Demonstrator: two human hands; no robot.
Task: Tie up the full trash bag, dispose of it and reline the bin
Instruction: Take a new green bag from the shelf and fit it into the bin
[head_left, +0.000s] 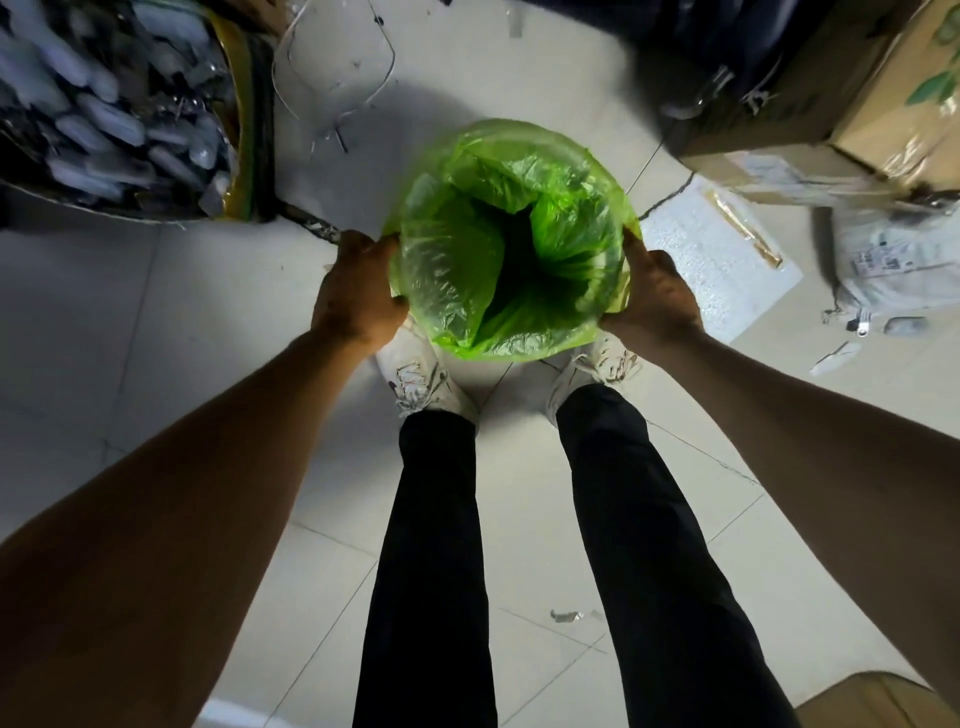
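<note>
A bright green plastic liner (457, 270) is spread over the mouth of a round bin that stands on the floor just in front of my feet. The liner folds over the rim and sags into a dark hollow in the middle; the bin body is hidden under it. My left hand (358, 291) grips the liner-covered rim on the left side. My right hand (657, 293) grips the rim on the right side. No tied trash bag is in view.
A large sack of plastic scraps (104, 104) stands at the far left. Cardboard boxes (852, 93) are stacked at the far right, with a white foam sheet (711, 254) and paper litter on the tiled floor (182, 322) beside them. Loose wire (332, 67) lies behind the bin.
</note>
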